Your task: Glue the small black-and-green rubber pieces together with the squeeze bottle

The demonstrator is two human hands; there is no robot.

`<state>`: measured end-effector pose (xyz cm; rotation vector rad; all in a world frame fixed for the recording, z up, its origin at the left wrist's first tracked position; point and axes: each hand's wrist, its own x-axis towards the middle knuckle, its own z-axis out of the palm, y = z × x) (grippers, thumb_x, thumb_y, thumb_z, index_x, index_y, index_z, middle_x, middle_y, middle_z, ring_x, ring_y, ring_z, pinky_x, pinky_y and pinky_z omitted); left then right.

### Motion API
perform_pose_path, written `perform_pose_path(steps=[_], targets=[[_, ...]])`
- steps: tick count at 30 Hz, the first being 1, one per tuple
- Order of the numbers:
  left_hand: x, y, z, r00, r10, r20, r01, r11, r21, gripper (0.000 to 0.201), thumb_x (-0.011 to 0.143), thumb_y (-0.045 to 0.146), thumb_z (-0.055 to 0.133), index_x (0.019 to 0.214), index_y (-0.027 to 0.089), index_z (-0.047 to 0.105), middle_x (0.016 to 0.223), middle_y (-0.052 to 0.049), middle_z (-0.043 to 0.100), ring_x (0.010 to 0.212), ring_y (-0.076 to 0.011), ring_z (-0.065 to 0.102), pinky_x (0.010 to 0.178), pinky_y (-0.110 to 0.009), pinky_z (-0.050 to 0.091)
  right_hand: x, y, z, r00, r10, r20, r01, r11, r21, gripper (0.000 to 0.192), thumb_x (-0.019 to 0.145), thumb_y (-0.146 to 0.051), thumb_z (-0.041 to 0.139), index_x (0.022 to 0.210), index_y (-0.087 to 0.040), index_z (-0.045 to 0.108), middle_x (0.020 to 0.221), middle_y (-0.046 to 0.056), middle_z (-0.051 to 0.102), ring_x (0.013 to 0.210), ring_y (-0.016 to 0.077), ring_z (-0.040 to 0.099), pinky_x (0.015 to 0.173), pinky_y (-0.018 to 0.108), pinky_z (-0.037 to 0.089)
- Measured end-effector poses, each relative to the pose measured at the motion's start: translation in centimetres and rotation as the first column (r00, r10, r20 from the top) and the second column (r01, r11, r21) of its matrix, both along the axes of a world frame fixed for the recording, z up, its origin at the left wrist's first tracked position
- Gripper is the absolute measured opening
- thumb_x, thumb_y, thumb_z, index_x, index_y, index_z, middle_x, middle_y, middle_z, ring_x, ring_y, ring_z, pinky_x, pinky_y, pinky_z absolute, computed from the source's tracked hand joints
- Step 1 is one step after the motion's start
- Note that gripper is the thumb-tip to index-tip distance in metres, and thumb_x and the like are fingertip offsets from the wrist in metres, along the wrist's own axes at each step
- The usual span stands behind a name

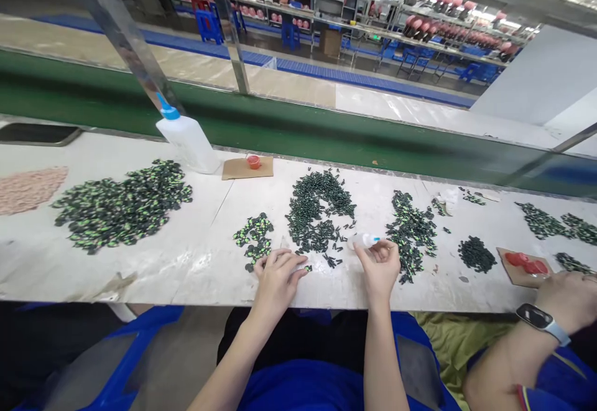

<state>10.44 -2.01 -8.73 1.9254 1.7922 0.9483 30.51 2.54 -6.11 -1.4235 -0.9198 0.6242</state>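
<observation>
on a scuffed white worktable [140, 274] before a green conveyor belt [289, 128], the left hand [276, 280] pinches a small dark piece [308, 268]; the right hand [380, 268] grips a small glue bottle [364, 240] beside dark piles [317, 209]. shelving behind.

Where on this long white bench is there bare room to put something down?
Bare bench lies between the big green-black heap and the small pile, and along the near edge left of the left hand. It is crowded around the dark pile and the right hand holding a small bottle.
</observation>
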Motion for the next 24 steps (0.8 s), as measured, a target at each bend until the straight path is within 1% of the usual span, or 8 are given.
perform_pose_path(steps=[4, 6, 8, 9, 12, 15, 21, 24], targets=[[0.2, -0.3, 0.2, 1.000, 0.011, -0.023, -0.010, 0.999, 0.052, 0.011, 0.083, 0.024, 0.062, 0.084, 0.030, 0.071, 0.093, -0.003, 0.073, 0.102, -0.0278, 0.056, 0.087, -0.045, 0.029, -0.6, 0.4, 0.0, 0.991, 0.049, 0.128, -0.045, 0.998, -0.041, 0.045, 0.059, -0.040, 0.079, 0.089, -0.018, 0.054, 0.090, 0.007, 0.069, 0.078, 0.0185, 0.066, 0.075, 0.035, 0.053], [0.3, -0.4, 0.2, 0.999, -0.009, -0.031, 0.011, 0.998, 0.057, 0.011, 0.084, 0.027, 0.061, 0.083, 0.031, 0.072, 0.093, -0.003, 0.073, 0.101, -0.0276, 0.056, 0.086, -0.045, 0.029, -0.5, -0.3, 0.2, 0.970, 0.017, 0.242, -0.002, 0.998, -0.061, 0.047, 0.059, -0.043, 0.078, 0.092, -0.018, 0.056, 0.091, 0.007, 0.068, 0.079, 0.0195, 0.065, 0.073, 0.035, 0.052], [0.5, -0.3, 0.2, 1.000, -0.008, -0.028, 0.009, 0.998, 0.064, 0.013, 0.084, 0.027, 0.060, 0.081, 0.030, 0.072, 0.092, -0.004, 0.072, 0.100, -0.0277, 0.056, 0.085, -0.045, 0.030, -0.1, -1.3, 0.4, 0.925, 0.002, 0.381, 0.031, 0.996, -0.080, 0.040, 0.062, -0.043, 0.077, 0.088, -0.018, 0.059, 0.087, 0.006, 0.067, 0.077, 0.0201, 0.063, 0.069, 0.034, 0.051], [0.6, -0.3, 0.1, 1.000, 0.003, -0.022, -0.001, 0.998, 0.070, 0.014, 0.084, 0.026, 0.059, 0.080, 0.030, 0.072, 0.091, -0.004, 0.072, 0.100, -0.0277, 0.056, 0.085, -0.045, 0.030, 0.0, -1.9, 0.4, 0.895, 0.031, 0.446, 0.012, 0.996, -0.093, 0.031, 0.066, -0.041, 0.074, 0.085, -0.019, 0.061, 0.084, 0.006, 0.066, 0.074, 0.0200, 0.061, 0.067, 0.034, 0.050], [0.9, -0.1, 0.1, 1.000, 0.023, 0.005, -0.023, 0.996, 0.086, 0.017, 0.085, 0.023, 0.058, 0.076, 0.029, 0.070, 0.088, -0.003, 0.072, 0.099, -0.0273, 0.056, 0.085, -0.045, 0.030, 0.0, -3.2, 0.3, 0.776, 0.264, 0.573, -0.206, 0.964, -0.166, 0.010, 0.077, -0.026, 0.062, 0.084, -0.022, 0.069, 0.086, 0.006, 0.065, 0.076, 0.0211, 0.061, 0.068, 0.034, 0.049], [1.1, 0.0, 0.0, 1.000, 0.020, 0.022, -0.022, 0.996, 0.089, 0.016, 0.084, 0.023, 0.057, 0.075, 0.028, 0.069, 0.088, -0.003, 0.073, 0.099, -0.0276, 0.056, 0.084, -0.045, 0.032, -0.7, -3.1, 0.1, 0.654, 0.403, 0.641, -0.325, 0.914, -0.243, 0.020, 0.078, -0.013, 0.058, 0.086, -0.025, 0.073, 0.087, 0.006, 0.066, 0.084, 0.0231, 0.061, 0.074, 0.035, 0.050], [0.7, -0.4, 0.6, 0.995, 0.025, 0.100, -0.032, 0.997, 0.067, 0.013, 0.084, 0.022, 0.057, 0.080, 0.027, 0.068, 0.088, -0.003, 0.074, 0.098, -0.0268, 0.059, 0.086, -0.044, 0.036, -1.7, -2.1, 0.0, 0.486, 0.468, 0.738, -0.302, 0.882, -0.361, 0.017, 0.082, -0.012, 0.055, 0.077, -0.021, 0.069, 0.078, 0.007, 0.065, 0.077, 0.0236, 0.061, 0.067, 0.033, 0.049], [0.3, -0.6, 1.3, 0.986, 0.048, 0.158, -0.056, 0.997, 0.045, 0.013, 0.084, 0.024, 0.055, 0.083, 0.027, 0.068, 0.087, -0.002, 0.072, 0.091, -0.0238, 0.063, 0.086, -0.042, 0.040, -1.4, -2.5, 0.0, 0.498, 0.419, 0.760, -0.263, 0.907, -0.328, 0.018, 0.086, -0.018, 0.050, 0.078, -0.020, 0.066, 0.075, 0.008, 0.065, 0.072, 0.0241, 0.061, 0.064, 0.034, 0.048]])
